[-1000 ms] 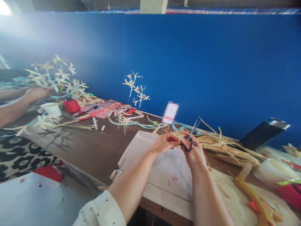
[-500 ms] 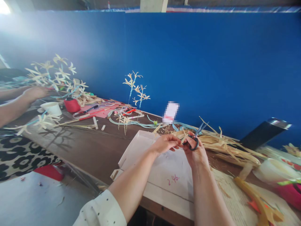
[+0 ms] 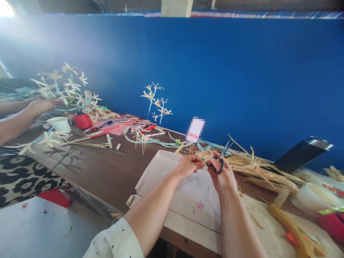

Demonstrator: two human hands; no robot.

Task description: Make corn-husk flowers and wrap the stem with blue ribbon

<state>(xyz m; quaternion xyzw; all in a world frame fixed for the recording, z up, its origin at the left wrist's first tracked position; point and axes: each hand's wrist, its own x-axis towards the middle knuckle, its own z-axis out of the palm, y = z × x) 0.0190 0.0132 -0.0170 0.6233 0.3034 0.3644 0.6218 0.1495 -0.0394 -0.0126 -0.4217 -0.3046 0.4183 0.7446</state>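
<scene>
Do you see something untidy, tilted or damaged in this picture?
Small pale scraps lie untidily scattered on the table beyond the white cardboard. At right, the black flask seems to lean, perhaps from lens distortion. No clear damage shows.

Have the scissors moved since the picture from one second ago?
Yes. The scissors in the right hand have swung rightward in the view: their blade tips now lie nearer the leaning dark cylinder.

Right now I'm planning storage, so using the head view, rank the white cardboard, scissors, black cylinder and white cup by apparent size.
1. White cardboard
2. Black cylinder
Unranked, both smaller: scissors and white cup; they look too alike to order surely.
</scene>
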